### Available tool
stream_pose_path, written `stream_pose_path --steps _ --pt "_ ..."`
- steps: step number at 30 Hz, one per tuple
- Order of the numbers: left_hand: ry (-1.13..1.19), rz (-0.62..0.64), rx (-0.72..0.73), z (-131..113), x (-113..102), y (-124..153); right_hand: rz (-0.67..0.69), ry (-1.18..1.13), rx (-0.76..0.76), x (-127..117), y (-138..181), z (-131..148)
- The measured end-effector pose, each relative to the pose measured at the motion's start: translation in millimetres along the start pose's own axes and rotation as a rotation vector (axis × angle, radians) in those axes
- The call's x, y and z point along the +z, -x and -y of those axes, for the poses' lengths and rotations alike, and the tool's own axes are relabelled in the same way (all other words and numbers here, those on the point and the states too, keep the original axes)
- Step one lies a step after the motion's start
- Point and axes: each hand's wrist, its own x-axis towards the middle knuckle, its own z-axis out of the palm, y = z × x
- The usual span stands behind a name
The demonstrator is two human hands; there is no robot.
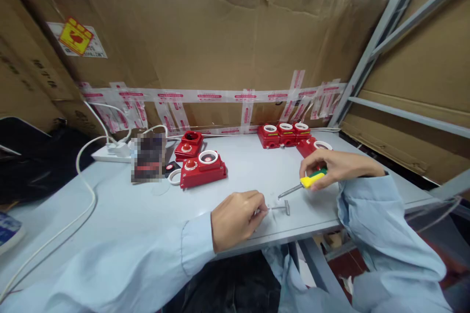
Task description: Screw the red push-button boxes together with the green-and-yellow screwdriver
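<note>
My right hand [332, 166] is closed around the yellow and green handle of a screwdriver [307, 181]. Its metal shaft slants down to the left, with the tip close to the tabletop. Just left of it, my left hand [238, 217] is closed in a pinch near the table's front edge. Between thumb and fingertips it holds the thin end of a small T-shaped metal piece [286, 208], whose crossbar points right, below the screwdriver tip. Whether the tip touches anything, I cannot tell. Behind my right hand lies a red housing with a white ring [307, 145], partly covered by the hand.
Red housings with white rings [285, 134] stand in a row at the back. Two more red housings [203, 170] sit left of centre, beside a loose white ring [175, 176]. A power strip [112, 150] with white cables lies at left. Cardboard [220, 39] walls the back; a metal frame [370, 54] rises at right.
</note>
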Motion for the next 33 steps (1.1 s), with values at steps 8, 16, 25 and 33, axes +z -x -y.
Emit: stream_pose_path --steps 8,16,25,33 --pt "-0.127 0.18 -0.035 3 7 4 0.082 -0.011 -0.071 6 -13 -5" --pt "-0.151 0.173 0.001 3 9 9 0.087 -0.017 -0.058 10 -11 -8" --pt "0.017 0.16 0.085 29 -1 34 0.11 0.004 -0.01 16 -6 0" --pt "0.093 -0.04 0.163 46 20 40 0.14 0.0 0.005 20 -9 2"
